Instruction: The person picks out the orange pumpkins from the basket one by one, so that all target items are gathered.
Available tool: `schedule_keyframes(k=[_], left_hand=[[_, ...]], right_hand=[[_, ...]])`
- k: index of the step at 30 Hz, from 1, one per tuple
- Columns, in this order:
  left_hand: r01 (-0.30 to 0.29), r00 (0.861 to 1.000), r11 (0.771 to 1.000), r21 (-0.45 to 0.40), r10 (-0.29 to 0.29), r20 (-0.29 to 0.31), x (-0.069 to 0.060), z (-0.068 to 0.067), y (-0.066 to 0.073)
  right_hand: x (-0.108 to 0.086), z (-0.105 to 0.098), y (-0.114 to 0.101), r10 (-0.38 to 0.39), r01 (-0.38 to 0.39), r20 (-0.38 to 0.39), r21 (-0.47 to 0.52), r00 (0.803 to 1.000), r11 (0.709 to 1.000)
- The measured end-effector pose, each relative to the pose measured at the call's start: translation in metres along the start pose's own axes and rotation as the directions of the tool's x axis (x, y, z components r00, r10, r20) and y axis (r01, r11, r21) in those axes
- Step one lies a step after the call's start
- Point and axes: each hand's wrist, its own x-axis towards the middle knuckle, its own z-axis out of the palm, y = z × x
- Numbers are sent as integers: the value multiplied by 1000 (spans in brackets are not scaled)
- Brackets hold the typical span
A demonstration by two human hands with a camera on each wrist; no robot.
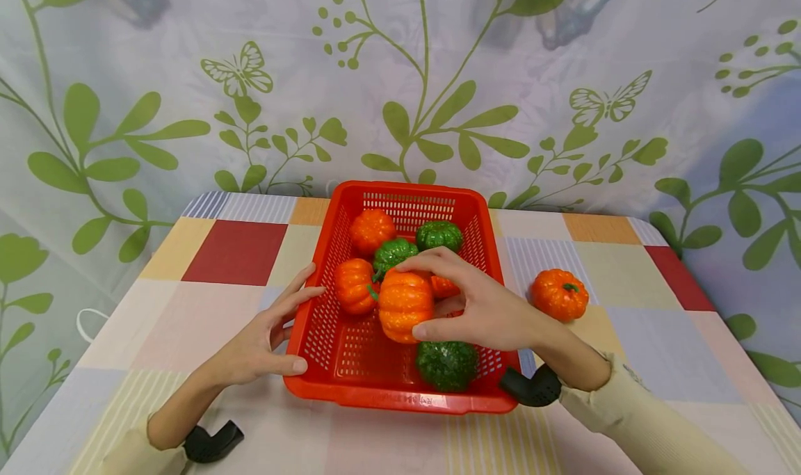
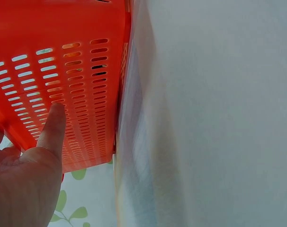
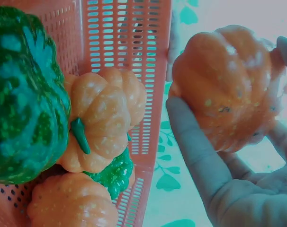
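Observation:
My right hand (image 1: 484, 308) holds an orange pumpkin (image 1: 405, 304) between thumb and fingers, above the red plastic basket (image 1: 400, 396). The right wrist view shows the same pumpkin (image 3: 226, 90) raised beyond the basket's contents. Fairly straight fingers of my left hand (image 1: 259, 339) touch the basket's left rim. One of them lies against the slotted outer wall (image 2: 86, 94) in the left wrist view. Inside the basket are orange pumpkins, among them one at the back left (image 1: 372, 231) and one at the left (image 1: 354, 287), plus green pumpkins (image 1: 439, 236), one of them near the front right (image 1: 447, 366).
Another orange pumpkin (image 1: 560, 295) sits on the patchwork tablecloth (image 1: 651, 350), right of the basket. Behind the table hangs a curtain (image 1: 281, 113) with leaves and butterflies. A white cord (image 1: 84, 322) loops at the table's left edge.

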Motion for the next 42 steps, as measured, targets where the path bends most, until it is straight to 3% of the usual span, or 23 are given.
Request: schedule_keyframes(k=[4,14,24,30,37,42], left_hand=[[-3,1000,1000,1,3,0,0,0,0],[-9,1000,1000,4,9,1,0,0,0],[-20,1000,1000,-15,20,-4,-2,2,0],[-21,1000,1000,-15,21,-2,-1,2,0],[-13,1000,1000,-12,13,2,0,1,0],[-20,1000,1000,-19,20,4,0,1,0]], right_hand=[[-9,-1,-1,-7,6,-22,-48,1000,999],[-30,-6,0,-39,39,-85,1,996,999],[-49,-7,10,-51,49,-137,-16,989,999],[-60,-11,19,-69,75,-181,28,981,997],[-72,-12,26,-64,101,-218,163,974,981],[-79,-12,28,-90,133,-246,164,965,977]])
